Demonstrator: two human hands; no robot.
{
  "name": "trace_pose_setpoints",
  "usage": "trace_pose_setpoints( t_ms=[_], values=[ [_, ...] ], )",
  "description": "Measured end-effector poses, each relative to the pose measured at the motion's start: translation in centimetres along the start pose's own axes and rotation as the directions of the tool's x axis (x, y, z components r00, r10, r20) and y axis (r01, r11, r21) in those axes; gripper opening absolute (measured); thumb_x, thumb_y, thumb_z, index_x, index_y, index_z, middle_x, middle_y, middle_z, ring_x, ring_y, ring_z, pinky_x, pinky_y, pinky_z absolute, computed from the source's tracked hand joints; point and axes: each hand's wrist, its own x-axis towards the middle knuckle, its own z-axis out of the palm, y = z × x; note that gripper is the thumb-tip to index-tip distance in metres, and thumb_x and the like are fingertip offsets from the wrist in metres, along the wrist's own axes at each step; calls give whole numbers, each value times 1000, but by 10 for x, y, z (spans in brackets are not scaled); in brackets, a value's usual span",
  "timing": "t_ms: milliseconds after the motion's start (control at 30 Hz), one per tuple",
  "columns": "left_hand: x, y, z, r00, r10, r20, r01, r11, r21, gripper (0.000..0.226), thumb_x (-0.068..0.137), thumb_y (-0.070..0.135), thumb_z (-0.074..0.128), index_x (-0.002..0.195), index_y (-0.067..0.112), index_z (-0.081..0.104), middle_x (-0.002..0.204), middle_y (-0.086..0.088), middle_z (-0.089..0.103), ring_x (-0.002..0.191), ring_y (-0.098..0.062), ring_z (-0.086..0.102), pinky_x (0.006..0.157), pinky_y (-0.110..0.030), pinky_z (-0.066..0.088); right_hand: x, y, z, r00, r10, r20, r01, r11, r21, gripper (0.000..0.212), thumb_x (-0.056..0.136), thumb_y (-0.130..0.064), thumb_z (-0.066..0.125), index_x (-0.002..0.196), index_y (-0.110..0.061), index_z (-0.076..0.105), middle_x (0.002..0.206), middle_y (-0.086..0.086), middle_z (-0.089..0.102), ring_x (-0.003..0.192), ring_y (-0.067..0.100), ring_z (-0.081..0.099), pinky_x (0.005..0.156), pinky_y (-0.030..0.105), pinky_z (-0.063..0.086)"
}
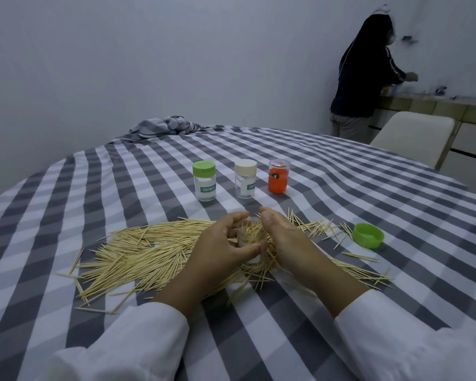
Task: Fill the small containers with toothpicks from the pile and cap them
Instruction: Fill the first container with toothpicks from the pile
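- The surface (341, 193) takes up most of the view and is covered by a grey-and-white checked cloth (94, 188), bunched into a heap at its far edge.
- A person (363, 78) in a dark hooded top stands at the far right, turned away toward a counter (437, 101) along the wall; a pale chair (412, 133) sits between that counter and the surface.
- The pile of toothpicks (138, 254) sprawls across the near middle of the cloth, running from the left, under both hands, and out to the right.
- The left hand (217, 248), in a white sleeve (127, 345), wraps its grip around a small clear jar (250, 237) that stands upright in the pile, open at the top, with toothpicks inside.
- The right hand (280, 237) sits just beside the jar on its right, fingers curled at the mouth; whether its grip holds toothpicks cannot be told.
- Three capped jars stand in a row farther back, apart from the pile: one with a green lid (204, 180) on the left, one with a cream lid (245, 178) in the middle, and an orange jar (278, 176) on the right.
- A loose green cap (368, 235) lies open side up on the cloth to the right of the pile, among a few stray toothpicks.
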Motion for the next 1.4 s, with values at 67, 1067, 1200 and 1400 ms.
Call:
trace_pose_setpoints(
  t_ms=[67, 1067, 1200, 1400],
  values=[
    [0, 0, 0, 1000, -6, 2, 6, 1000, -7, 72, 69, 26, 83, 133, 28, 50, 110, 18, 59, 100, -2, 62, 80, -17, 53, -1, -2, -1, 998, -43, -55, 42, 999, -13, 47, 100, -41, 28, 146, -29, 27, 148, -3, 36, 115, 4, 37, 82, 11, 33],
    [0, -1, 0, 1000, -30, 0, 30, 999, -16, 75, 68, 26, 84, 135, 27, 49, 126, 7, 59, 105, -8, 62, 87, -29, 56, 12, 7, -41, 976, -219, -9, 198, 899, -390, 34, 94, -10, 50, 125, -25, 57, 122, -8, 59, 105, 1, 53, 81, 12, 42],
    [1, 0, 0, 999, -38, -14, 37, 999, -19, 74, 68, 23, 84, 134, 25, 50, 127, 5, 60, 107, -10, 61, 87, -27, 54, 17, 23, -51, 991, 76, 114, 35, 660, -750, 76, 79, -15, 62, 145, -29, 29, 146, 0, 37, 123, 17, 46, 101, 33, 42],
    [1, 1, -1, 999, -35, -16, 35, 999, -7, 74, 70, 24, 83, 135, 25, 49, 126, 5, 59, 105, -8, 60, 76, -14, 52, 22, 28, -41, 999, 14, 29, 21, 399, -917, 66, 88, -25, 53, 147, -23, 23, 144, 4, 39, 132, 24, 33, 108, 42, 30]
  ],
)
